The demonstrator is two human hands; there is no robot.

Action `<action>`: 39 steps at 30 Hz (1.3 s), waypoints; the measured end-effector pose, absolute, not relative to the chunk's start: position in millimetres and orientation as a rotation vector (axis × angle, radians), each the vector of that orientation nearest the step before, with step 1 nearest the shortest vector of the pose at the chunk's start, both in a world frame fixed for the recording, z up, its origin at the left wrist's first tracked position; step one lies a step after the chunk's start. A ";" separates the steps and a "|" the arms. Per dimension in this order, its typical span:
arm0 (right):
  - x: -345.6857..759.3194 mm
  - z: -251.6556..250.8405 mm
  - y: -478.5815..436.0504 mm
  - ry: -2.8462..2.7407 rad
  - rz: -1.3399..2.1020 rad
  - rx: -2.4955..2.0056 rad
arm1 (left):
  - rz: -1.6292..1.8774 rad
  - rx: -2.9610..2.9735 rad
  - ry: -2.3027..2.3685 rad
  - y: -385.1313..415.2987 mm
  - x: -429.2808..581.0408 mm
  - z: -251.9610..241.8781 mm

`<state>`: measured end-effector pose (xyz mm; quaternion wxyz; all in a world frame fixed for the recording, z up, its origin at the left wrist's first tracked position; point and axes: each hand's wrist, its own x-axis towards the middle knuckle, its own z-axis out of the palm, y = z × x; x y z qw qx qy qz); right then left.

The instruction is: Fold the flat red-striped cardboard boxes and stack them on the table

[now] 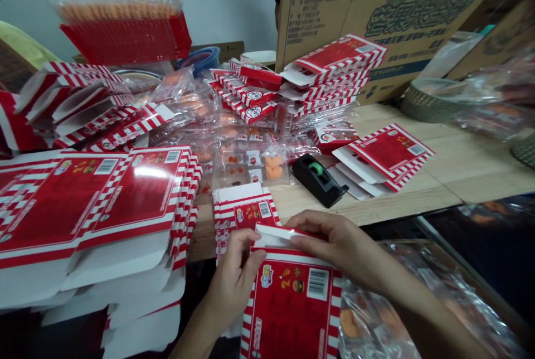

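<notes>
Two hands in shot, both on one flat red-and-white carton, which sits just over the near edge of the table with its white flap bent up at the top. Left hand grips the carton's left side, fingers curled in, forearm coming up from the bottom. Right hand reaches across from the right, fingers laid along the flap. So both are clamped on the carton, just apart from each other. Right behind it is one small stack of cartons, and next to that one black tape dispenser with a green core. I count two big stacks side by side on the left, plus one smaller stack toward the right edge. Can't count the sheets in any of them. Clear bags of orange snacks pile up mid-table, too overlapped to count, and one cardboard box stands at the back.
</notes>
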<state>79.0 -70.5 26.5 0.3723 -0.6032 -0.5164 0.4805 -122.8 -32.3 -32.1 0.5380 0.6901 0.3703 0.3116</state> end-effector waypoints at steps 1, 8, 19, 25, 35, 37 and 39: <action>77.8 24.5 -70.6 -1.323 1.186 -1.564 | 0.762 1.612 0.874 -33.1 -122.5 -33.0; 76.5 23.2 -81.1 -1.426 1.147 -1.481 | 0.782 1.373 0.766 -36.2 -119.1 -31.6; 57.0 32.8 -78.6 -1.919 0.409 -1.610 | 0.665 1.776 0.755 -37.1 -124.6 -32.6; 53.3 26.8 -80.8 -2.016 0.246 -1.645 | 0.632 1.831 0.743 -35.5 -126.0 -31.9; 56.1 33.6 -73.6 -2.086 0.427 -1.448 | 0.624 1.875 0.727 -35.9 -124.9 -28.6; 63.3 36.8 -73.6 -2.071 0.654 -1.346 | 0.687 1.902 0.707 -36.4 -126.5 -29.1; 72.7 39.2 -75.8 -1.990 0.890 -1.326 | 0.791 1.901 0.713 -36.5 -128.4 -30.3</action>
